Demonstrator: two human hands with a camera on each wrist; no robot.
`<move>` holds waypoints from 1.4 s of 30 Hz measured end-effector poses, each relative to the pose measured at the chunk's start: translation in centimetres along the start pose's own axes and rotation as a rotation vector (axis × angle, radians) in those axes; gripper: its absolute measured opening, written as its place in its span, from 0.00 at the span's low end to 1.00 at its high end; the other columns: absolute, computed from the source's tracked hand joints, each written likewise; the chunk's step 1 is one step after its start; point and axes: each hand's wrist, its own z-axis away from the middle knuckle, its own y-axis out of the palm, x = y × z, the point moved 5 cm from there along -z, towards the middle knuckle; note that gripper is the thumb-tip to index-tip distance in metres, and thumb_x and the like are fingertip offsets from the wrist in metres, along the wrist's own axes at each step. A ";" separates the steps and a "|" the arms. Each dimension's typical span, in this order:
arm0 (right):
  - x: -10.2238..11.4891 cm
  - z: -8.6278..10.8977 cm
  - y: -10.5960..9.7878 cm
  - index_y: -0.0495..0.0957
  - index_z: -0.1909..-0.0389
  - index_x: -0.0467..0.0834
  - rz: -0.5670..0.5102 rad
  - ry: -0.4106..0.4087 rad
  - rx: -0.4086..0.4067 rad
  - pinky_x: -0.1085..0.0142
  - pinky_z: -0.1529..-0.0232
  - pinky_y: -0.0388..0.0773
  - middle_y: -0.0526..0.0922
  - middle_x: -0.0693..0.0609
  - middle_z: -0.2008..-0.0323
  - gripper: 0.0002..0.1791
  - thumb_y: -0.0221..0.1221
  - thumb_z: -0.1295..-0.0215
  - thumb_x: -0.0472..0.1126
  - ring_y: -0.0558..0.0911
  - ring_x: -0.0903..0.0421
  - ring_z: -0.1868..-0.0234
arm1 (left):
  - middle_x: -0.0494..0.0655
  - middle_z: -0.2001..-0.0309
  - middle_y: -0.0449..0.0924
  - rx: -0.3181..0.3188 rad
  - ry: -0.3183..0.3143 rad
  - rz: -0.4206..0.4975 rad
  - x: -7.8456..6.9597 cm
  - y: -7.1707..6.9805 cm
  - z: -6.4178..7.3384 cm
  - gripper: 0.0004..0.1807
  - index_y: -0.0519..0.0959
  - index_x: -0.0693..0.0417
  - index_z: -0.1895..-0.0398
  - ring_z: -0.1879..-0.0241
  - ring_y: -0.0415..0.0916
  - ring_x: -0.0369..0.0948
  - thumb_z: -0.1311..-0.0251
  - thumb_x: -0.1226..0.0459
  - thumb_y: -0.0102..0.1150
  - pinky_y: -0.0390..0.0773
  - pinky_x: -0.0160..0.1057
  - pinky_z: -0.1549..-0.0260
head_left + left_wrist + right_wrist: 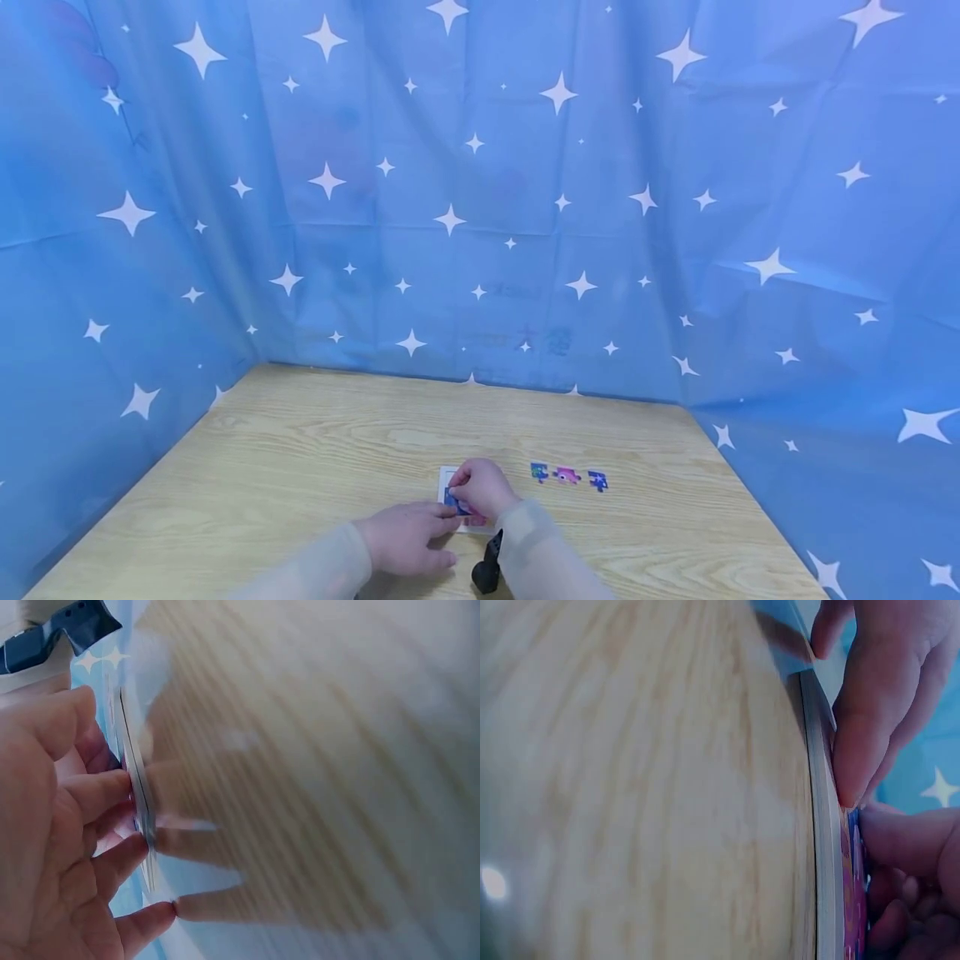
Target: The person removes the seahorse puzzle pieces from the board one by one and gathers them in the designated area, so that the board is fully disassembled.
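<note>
A white-framed jigsaw board [446,477] lies on the wooden table, with blue and pink picture parts showing inside it. My left hand [408,537] rests at the board's left and near side, fingers stretched out and fingertips touching it. Over the board, my right hand [487,490] has curled fingers and pinches a puzzle piece [861,877] against the board's surface. Much of that piece is covered by the fingers. In the left wrist view, the board [135,772] shows edge-on beside the fingertips of the left hand [67,825].
To the right of the board lie three loose puzzle pieces: a blue-green one [539,472], a pink one [567,476] and a blue one [597,481]. A black wrist device [487,575] sits by the right sleeve. Blue star-patterned curtains [510,183] surround the table [337,442].
</note>
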 end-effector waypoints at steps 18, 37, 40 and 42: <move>1.1 0.0 -0.2 0.77 0.72 0.42 0.111 -0.027 0.086 0.62 0.67 0.73 0.76 0.54 0.74 0.06 0.66 0.45 0.33 0.74 0.56 0.70 | 0.43 0.39 0.74 -0.058 0.117 -0.170 -0.7 0.3 -0.7 0.32 0.75 0.53 0.39 0.40 0.71 0.40 0.36 0.42 0.49 0.71 0.38 0.43; 0.2 0.1 0.0 0.77 0.69 0.41 -0.063 0.044 0.057 0.67 0.73 0.71 0.75 0.51 0.73 0.08 0.66 0.45 0.30 0.74 0.56 0.73 | 0.42 0.40 0.75 -0.066 0.078 -0.167 -0.8 0.2 -0.7 0.30 0.77 0.52 0.40 0.41 0.71 0.40 0.37 0.43 0.50 0.72 0.38 0.44; 0.0 0.2 0.0 0.77 0.68 0.41 -0.116 0.071 0.062 0.67 0.75 0.70 0.76 0.50 0.73 0.06 0.64 0.43 0.30 0.73 0.56 0.75 | 0.42 0.40 0.75 -0.052 0.070 -0.151 -0.7 0.2 -0.7 0.30 0.77 0.52 0.40 0.40 0.71 0.40 0.37 0.43 0.50 0.71 0.38 0.43; -0.1 0.3 0.0 0.78 0.67 0.40 -0.141 0.073 0.064 0.68 0.76 0.69 0.76 0.50 0.73 0.04 0.63 0.41 0.30 0.73 0.57 0.76 | 0.42 0.39 0.74 -0.041 0.065 -0.139 -0.6 0.3 -0.8 0.30 0.76 0.51 0.39 0.40 0.70 0.40 0.37 0.43 0.49 0.71 0.39 0.42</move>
